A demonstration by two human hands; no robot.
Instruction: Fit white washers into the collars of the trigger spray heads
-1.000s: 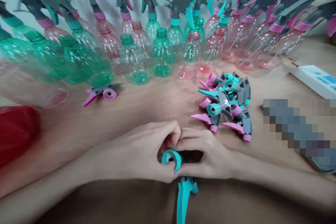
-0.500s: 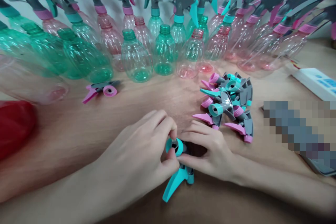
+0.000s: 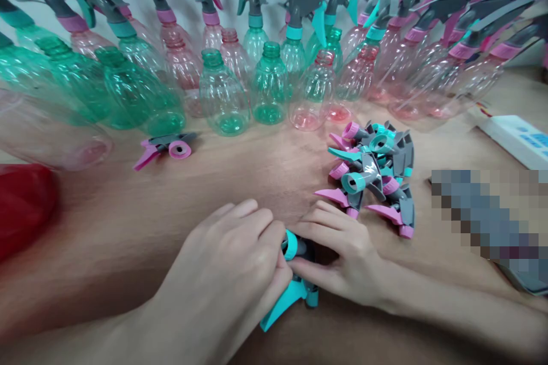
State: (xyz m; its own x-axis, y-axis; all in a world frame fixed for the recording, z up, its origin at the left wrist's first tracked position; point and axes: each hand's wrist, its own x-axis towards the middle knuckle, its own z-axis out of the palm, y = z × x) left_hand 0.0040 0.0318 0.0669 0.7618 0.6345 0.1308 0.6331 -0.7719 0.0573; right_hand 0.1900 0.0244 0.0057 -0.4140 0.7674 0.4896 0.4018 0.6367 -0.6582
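Note:
A grey and turquoise trigger spray head (image 3: 286, 302) lies on its side near the table's front edge, its turquoise collar facing left. My right hand (image 3: 338, 251) grips its grey neck between thumb and fingers. My left hand (image 3: 233, 262) is closed, thumb and index finger pressed together at the collar's opening. Whatever that pinch holds is hidden behind the fingers. The spray head's grey body is partly covered by both hands. Just beyond my right hand lies a pile of grey, pink and turquoise spray heads (image 3: 368, 168).
Open green and pink bottles (image 3: 225, 97) stand across the table, with capped spray bottles (image 3: 256, 28) behind them against the wall. One pink spray head (image 3: 165, 148) lies apart at left. A red object (image 3: 25, 205) is at the left edge, a white box (image 3: 520, 137) at right.
My left hand has turned and its fingers have curled in, now covering more of the collar opening. My right hand keeps its grip on the spray head. The view has shifted slightly.

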